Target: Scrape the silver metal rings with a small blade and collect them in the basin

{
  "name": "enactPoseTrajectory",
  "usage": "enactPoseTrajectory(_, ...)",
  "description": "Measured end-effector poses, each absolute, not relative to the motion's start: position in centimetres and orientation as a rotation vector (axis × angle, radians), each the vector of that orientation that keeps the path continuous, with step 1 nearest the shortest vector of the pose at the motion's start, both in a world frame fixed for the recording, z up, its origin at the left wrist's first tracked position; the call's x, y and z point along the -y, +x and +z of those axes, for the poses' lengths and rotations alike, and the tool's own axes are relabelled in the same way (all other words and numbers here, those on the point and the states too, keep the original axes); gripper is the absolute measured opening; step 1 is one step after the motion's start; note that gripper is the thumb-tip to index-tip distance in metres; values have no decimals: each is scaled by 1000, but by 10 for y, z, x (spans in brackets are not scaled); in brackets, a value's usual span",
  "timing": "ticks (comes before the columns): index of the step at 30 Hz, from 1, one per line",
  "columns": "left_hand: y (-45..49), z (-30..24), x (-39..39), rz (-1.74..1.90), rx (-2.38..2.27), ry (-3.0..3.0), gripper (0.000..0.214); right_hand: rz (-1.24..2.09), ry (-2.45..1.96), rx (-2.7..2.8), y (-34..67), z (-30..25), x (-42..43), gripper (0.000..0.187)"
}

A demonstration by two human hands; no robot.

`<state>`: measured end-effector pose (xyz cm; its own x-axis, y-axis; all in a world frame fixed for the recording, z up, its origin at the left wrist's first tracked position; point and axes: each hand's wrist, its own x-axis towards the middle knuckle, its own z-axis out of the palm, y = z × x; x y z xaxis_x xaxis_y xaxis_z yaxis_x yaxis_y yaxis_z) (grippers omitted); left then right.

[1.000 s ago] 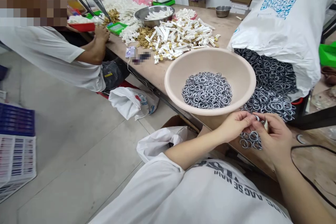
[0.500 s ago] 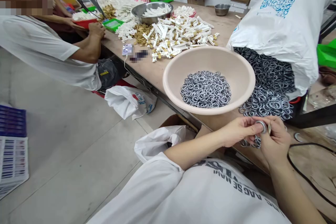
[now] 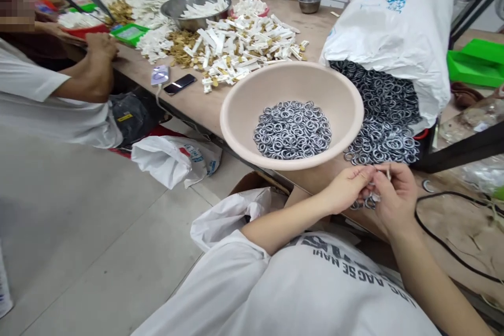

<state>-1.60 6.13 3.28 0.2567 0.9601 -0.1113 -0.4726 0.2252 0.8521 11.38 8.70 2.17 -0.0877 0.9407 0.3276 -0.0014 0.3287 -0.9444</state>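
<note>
My left hand [image 3: 348, 187] and my right hand [image 3: 394, 194] meet at the near table edge, fingertips pinched together on a small metal ring [image 3: 376, 182]. A small white piece sticks up from my right fingers. Under my hands lie a few loose rings [image 3: 364, 203]. Just beyond them stands a beige plastic basin [image 3: 244, 102] holding a heap of metal rings [image 3: 292, 129]. To its right a white sack [image 3: 394, 26] lies tipped over, spilling many more rings [image 3: 384, 115] onto the wood.
Another person in a white shirt [image 3: 43, 100] sits at the left with a hand [image 3: 101, 44] on the table. White and brass parts [image 3: 236, 50], a steel bowl [image 3: 195, 8], a phone [image 3: 179, 84], green trays [image 3: 478, 60] and a black cable [image 3: 444, 247] lie around.
The view has swung right and down, so everything slid left in the picture. My hands stay pinched together over the loose rings, turning the ring between the fingertips.
</note>
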Motion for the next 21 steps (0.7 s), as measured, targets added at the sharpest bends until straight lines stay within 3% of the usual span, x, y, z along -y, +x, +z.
enactPoseTrajectory(3,-17,34,-64,1204,-799,791,52,1290,-984,1322,102,33,-92,29)
enactPoseTrajectory(8,-19,34,-69,1270,-868,699,50,1337,-1012,1416,104,42,-101,34)
enactPoseTrajectory(12,-20,32,-67,1309,-890,683,50,1074,-1071,1693,126,45,-94,40)
enactPoseTrajectory(16,-19,29,-65,1295,-895,671,52,747,-1068,2122,136,52,-81,32)
enactPoseTrajectory(21,-16,29,-64,1295,-906,647,50,556,-1080,2294,131,55,-74,35)
